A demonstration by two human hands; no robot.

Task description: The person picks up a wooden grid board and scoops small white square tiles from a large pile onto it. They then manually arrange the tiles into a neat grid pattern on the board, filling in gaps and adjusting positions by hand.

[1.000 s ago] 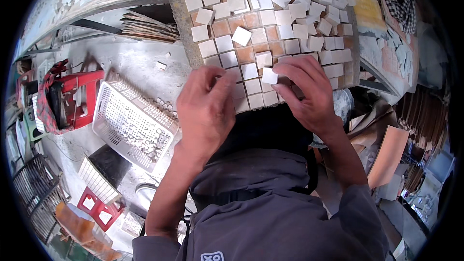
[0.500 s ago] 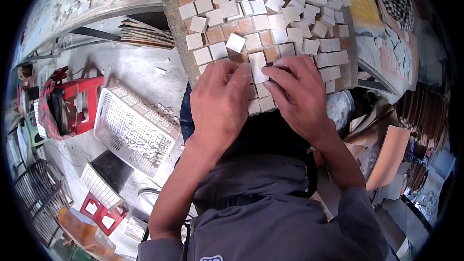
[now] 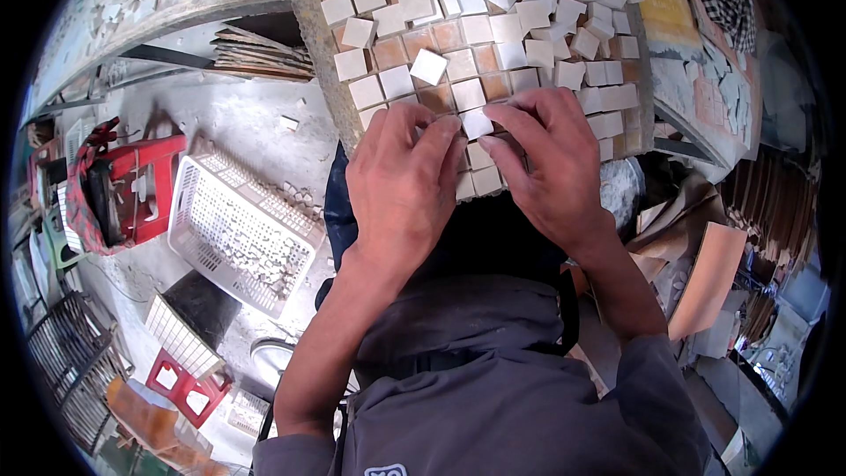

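Observation:
A small white square tile [image 3: 477,122] lies slightly turned between my hands, near the front edge of a tile-covered board [image 3: 319,44]. The thumb and index finger of my right hand [image 3: 557,159] close on its right side. My left hand [image 3: 395,178] is curled at its left side, with fingertips pressed together close to the tile's edge; what they pinch, if anything, is hidden. Just beyond stands a cream tile [image 3: 468,93] in its row. A loose white tile [image 3: 429,67] sits askew on top farther up. Rows of cream and brownish tiles surround both hands.
Loose tiles [image 3: 564,13] are heaped on the board's far right. More lie on a table [image 3: 256,7] at the far left. A white plastic basket [image 3: 198,185] with tile pieces and a red stool [image 3: 163,178] stand on the floor at left. Brown sheets [image 3: 709,278] lean at right.
The white tile between my hands has turned slightly and shows apart from the tile beyond it. My right finger and thumb have shifted a little around it. The view has moved slightly.

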